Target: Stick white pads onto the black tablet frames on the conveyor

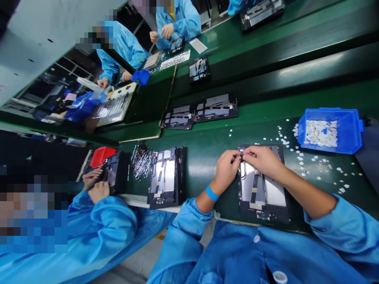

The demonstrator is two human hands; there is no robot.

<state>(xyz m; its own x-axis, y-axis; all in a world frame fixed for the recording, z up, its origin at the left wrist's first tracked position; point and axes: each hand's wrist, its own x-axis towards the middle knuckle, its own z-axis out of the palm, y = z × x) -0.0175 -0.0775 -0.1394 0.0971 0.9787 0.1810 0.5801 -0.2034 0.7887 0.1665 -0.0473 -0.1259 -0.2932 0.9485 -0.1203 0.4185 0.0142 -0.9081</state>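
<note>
An opened tablet (272,189) lies on the green bench in front of me, its silver battery plates and dark ribbon cable showing. At its top left corner my left hand (226,167), with a blue band on the wrist, has its fingers pinched together. My right hand (262,159) reaches over the tablet's top edge, thumb and fingertips pressed together close to the left ones. Between the fingertips is something small and dark, too small to name; I cannot tell which hand holds it.
To the right stands a blue bin (346,132) of small white pieces, with more scattered around it. Stacked tablets (166,177) are at left, beside a pile of thin strips (140,161). More tablets (216,107) lie ahead. Co-workers in blue sit left and across; one hand (99,191) works near a red bin (102,156).
</note>
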